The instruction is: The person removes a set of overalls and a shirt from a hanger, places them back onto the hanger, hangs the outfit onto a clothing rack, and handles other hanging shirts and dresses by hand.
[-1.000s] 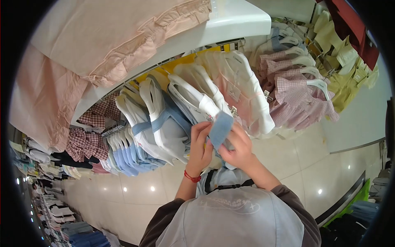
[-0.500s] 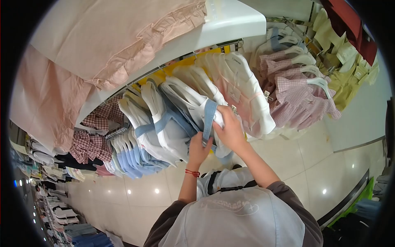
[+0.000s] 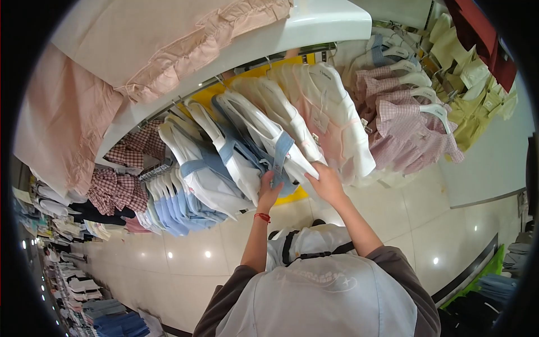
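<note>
A white hanger (image 3: 255,117) carries a garment with a blue denim strap (image 3: 283,147) over its white shoulder. My right hand (image 3: 328,184) is closed at the lower end of that white shoulder, thumb and fingers pinching it. Just left of it, my left hand (image 3: 268,192), with a red bracelet (image 3: 262,216) on the wrist, is closed on the blue denim part below the strap; some of its fingers are hidden behind the cloth. Close to my left hand hangs another white garment with denim straps (image 3: 229,150).
A curved metal rail (image 3: 210,84) under a white shelf (image 3: 331,19) holds the clothes. Pink checked tops (image 3: 407,132) hang at right, red checked clothes (image 3: 118,188) at left. A pink ruffled cloth (image 3: 163,50) drapes from above. Tiled floor (image 3: 185,258) lies below.
My right hand has moved down from the denim strap to the white shoulder's lower end. The strap now lies against the shoulder. My left hand stays at the denim, almost unmoved.
</note>
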The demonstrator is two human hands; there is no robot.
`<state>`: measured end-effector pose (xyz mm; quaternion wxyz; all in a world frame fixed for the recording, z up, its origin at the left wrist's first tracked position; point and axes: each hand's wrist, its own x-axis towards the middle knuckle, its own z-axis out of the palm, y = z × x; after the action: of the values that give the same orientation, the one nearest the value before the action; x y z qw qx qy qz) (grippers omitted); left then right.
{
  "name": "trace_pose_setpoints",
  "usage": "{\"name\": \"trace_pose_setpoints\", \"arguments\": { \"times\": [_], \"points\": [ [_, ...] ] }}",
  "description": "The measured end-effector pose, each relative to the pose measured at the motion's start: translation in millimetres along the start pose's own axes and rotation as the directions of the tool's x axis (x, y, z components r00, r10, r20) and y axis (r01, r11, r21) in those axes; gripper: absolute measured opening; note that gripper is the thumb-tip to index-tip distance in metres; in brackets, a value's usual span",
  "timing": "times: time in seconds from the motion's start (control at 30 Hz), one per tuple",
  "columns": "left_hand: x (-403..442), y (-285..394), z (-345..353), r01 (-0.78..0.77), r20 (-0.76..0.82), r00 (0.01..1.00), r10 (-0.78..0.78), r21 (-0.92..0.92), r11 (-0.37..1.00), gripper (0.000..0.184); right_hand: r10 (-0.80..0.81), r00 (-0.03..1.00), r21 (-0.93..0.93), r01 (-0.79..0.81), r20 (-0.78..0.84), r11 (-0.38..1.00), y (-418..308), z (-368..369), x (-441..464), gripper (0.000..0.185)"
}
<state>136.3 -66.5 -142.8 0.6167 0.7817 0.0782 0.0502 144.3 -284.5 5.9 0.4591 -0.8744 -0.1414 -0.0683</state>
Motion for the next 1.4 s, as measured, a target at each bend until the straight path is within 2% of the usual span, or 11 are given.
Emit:
{"name": "trace_pose_setpoints", "arguments": {
  "times": [0.17,0.3,0.4,0.57,0.77,0.83,0.93,1.1,1.2,1.3,1.4],
  "points": [
    [13,40,16,-0.077,-0.047,0.996,0.075,-0.051,0.996,0.049,0.156,0.987,-0.048,-0.154,0.031,0.987,39,4,-22,0.018],
    [24,41,21,0.073,0.138,0.988,-0.064,-0.058,0.996,0.031,0.231,0.966,-0.058,-0.239,-0.113,0.969,70,2,-41,0.018],
    [12,47,25,0.095,0.139,0.988,-0.061,-0.247,0.964,0.022,0.293,0.933,-0.066,-0.313,-0.210,0.947,94,-1,-60,0.021],
    [-16,49,17,0.095,0.151,0.987,-0.058,-0.251,0.963,0.016,0.430,0.836,0.065,-0.435,-0.340,0.898,76,-14,-80,0.025],
    [-37,59,9,0.164,0.276,0.960,-0.054,-0.394,0.904,0.006,0.027,0.999,0.203,-0.019,-0.038,0.979,-17,-10,-78,0.021],
    [-43,64,5,0.206,0.341,0.938,-0.067,-0.391,0.897,0.006,0.001,0.998,0.277,-0.020,0.069,0.961,-40,7,-69,0.018],
    [-52,71,0,0.242,0.415,0.907,-0.066,-0.386,0.890,0.011,0.210,0.975,0.524,-0.140,-0.075,0.840,-20,55,-60,0.016],
    [-65,89,-9,0.237,0.430,0.902,-0.026,-0.445,0.864,0.027,0.254,0.898,0.609,-0.432,0.359,0.665,7,65,-49,0.019],
    [-61,79,-23,0.230,0.505,0.862,-0.044,-0.312,0.922,0.039,0.249,0.870,0.560,-0.469,0.425,0.683,14,62,-42,0.022],
    [-43,58,-31,-0.178,0.228,0.959,0.165,0.036,0.983,0.057,0.198,0.914,0.565,-0.377,0.353,0.734,17,53,-38,0.023],
    [-22,60,-41,-0.346,0.132,0.938,0.320,0.381,0.857,0.074,0.176,0.949,0.536,-0.294,0.260,0.792,18,47,-39,0.024]
  ]
}}
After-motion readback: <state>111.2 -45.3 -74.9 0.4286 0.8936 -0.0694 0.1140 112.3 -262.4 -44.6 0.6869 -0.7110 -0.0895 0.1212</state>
